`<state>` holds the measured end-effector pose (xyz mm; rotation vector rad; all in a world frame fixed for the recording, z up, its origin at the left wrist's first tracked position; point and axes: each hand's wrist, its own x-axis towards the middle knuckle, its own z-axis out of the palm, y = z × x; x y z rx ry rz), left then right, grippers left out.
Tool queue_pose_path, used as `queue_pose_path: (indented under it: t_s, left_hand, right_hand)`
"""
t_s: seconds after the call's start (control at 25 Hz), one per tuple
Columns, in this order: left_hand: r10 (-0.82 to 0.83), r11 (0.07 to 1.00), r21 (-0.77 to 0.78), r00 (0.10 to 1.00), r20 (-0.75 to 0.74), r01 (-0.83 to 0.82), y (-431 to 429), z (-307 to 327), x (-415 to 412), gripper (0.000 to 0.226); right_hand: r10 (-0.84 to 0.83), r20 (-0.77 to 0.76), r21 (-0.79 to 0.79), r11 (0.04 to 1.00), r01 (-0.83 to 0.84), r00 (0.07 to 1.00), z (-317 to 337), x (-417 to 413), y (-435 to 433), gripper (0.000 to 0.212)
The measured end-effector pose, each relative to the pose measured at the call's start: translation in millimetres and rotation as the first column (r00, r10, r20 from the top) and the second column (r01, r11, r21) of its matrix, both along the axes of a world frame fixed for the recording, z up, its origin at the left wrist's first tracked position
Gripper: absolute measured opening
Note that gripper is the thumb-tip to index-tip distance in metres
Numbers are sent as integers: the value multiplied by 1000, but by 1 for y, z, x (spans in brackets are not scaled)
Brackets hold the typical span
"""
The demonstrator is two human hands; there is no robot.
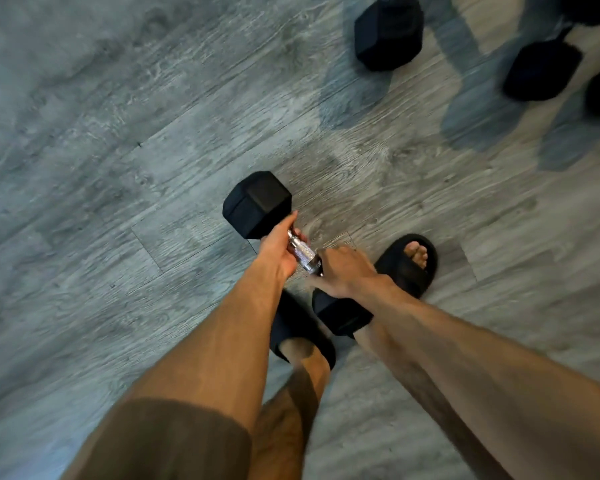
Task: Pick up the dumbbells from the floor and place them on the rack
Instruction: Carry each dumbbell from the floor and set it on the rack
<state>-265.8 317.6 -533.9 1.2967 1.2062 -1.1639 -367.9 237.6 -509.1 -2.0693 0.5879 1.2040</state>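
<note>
A black hex dumbbell (257, 204) with a knurled silver handle hangs above the grey wood floor at the centre of the view. My left hand (279, 249) grips the handle's upper part, just below the far head. My right hand (343, 271) grips the lower end of the handle, and its wrist covers part of the near head (340, 315). Both hands hold the same dumbbell. No rack is in view.
More black dumbbells lie on the floor at the top: one (388, 32) at top centre, others (542, 69) at the top right. My feet in black slides (407, 265) stand under the held dumbbell. Grey plank floor (101, 168) spreads to the left.
</note>
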Motion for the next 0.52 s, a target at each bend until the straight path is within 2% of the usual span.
queue_pose_path:
  t_s: [0.2, 0.36, 0.44, 0.52]
  left_hand:
    - [-165, 976, -149, 986, -28, 159, -16, 129, 5, 25]
    - [-286, 927, -254, 958, -4, 276, -27, 233, 16, 26]
    - [-346, 903, -267, 938, 14, 337, -38, 280, 20, 25]
    - [-428, 872, -251, 903, 31, 422, -57, 342, 22, 25]
  right_hand:
    - [-176, -133, 232, 951, 203, 975, 120, -3, -12, 41]
    - [-324, -171, 388, 846, 365, 931, 216, -5, -27, 30]
    - [-400, -160, 416, 802, 429, 902, 262, -7, -30, 25]
    - [-495, -159, 399, 759, 514, 854, 326, -14, -38, 33]
